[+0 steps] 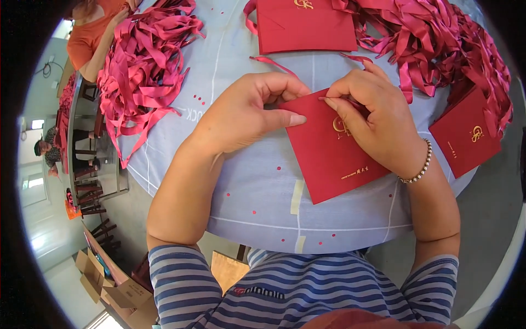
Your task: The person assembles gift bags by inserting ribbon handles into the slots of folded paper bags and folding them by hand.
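A flat red paper gift bag (318,159) with gold print is tilted over the table in front of me. My left hand (263,107) is closed on its upper left corner, the thumb on the front and the other fingers behind. My right hand (375,112) is closed in a pinch at the bag's top edge, on the tip of a red ribbon (322,98). Its palm covers part of the bag's right side. Beyond my left fingers another stretch of red ribbon (276,65) shows; whether both are one piece I cannot tell.
More red bags (307,27) lie stacked at the far side, and another bag (466,134) sits at the right edge. Heaps of red ribbons (145,66) cover the table's (246,203) far left and far right. A person in orange (90,38) is at the far left; cardboard boxes (123,296) stand lower left.
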### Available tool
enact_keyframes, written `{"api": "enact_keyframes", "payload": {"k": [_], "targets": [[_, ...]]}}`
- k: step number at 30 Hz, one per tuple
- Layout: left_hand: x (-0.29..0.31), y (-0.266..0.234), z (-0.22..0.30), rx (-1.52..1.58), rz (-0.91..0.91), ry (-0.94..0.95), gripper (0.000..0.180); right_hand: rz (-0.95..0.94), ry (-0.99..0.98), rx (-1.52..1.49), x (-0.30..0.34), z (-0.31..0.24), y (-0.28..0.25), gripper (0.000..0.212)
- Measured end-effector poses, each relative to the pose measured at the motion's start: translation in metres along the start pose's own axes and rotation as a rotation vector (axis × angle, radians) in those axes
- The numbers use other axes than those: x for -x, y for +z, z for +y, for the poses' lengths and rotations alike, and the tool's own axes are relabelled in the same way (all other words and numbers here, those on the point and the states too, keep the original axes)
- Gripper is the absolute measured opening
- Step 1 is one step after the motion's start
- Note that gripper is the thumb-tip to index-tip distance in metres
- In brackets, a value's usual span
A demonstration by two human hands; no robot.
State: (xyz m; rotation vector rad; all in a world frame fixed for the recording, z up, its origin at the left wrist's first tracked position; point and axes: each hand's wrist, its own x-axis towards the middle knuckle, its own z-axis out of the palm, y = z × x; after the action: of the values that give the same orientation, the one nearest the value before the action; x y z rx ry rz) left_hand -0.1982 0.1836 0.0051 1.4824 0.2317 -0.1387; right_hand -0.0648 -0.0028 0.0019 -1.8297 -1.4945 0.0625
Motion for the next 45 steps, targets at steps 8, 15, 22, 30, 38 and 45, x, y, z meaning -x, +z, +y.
{"api": "enact_keyframes", "payload": {"k": [8,15,22,30,38,45], "targets": [[0.0,-0.004,0.001,0.044,-0.018,-0.018,0.039,-0.017,-0.024,0.002,0.001,0.0,-0.002,0.004],[0.0,-0.007,0.001,0.072,-0.004,-0.06,0.039,-0.014,-0.047,0.01,0.0,-0.005,-0.001,0.006],[0.0,-0.007,-0.003,0.099,-0.018,-0.06,0.039,-0.028,-0.067,0.046,0.002,-0.006,-0.001,0.007],[0.0,0.002,-0.006,-0.028,0.019,-0.034,0.035,-0.08,-0.085,0.061,0.005,-0.004,0.005,0.004],[-0.003,0.01,-0.002,-0.241,0.121,-0.014,0.025,-0.09,-0.018,0.081,0.002,-0.007,0.01,0.005],[-0.002,0.012,-0.011,-0.266,0.149,0.03,0.019,-0.078,-0.061,0.046,-0.002,-0.007,0.013,0.003]]}}
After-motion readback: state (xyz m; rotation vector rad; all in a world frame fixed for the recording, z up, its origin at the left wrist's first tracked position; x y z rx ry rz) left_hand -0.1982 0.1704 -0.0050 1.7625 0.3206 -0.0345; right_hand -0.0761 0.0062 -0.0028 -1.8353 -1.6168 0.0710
